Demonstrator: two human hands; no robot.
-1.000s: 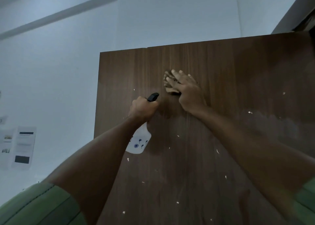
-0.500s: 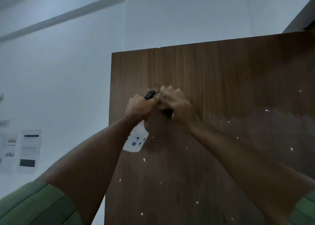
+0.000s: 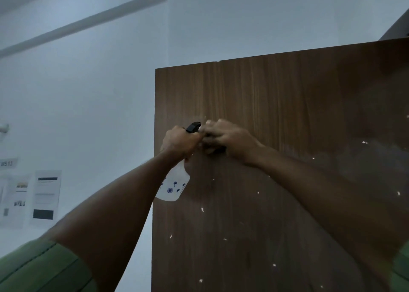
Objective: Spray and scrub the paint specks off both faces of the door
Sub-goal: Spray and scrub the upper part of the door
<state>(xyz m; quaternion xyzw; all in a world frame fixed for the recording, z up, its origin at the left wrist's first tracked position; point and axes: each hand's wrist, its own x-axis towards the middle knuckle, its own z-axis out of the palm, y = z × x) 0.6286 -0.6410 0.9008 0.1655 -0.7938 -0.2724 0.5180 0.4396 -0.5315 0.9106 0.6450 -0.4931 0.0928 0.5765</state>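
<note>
Head view: my left hand grips the spray bottle by its neck, nozzle kept near the door for re-wetting. My right hand curls around something dark, likely a scrubber, pressing it against the specks.

The person is wearing a green short-sleeved top. The left sleeve is showing a darker stitched seam line running along the fabric, and it is ending above the elbow, leaving the forearm bare. The right sleeve is showing only as a green edge at the frame's border. Both wrists are bare.
</note>
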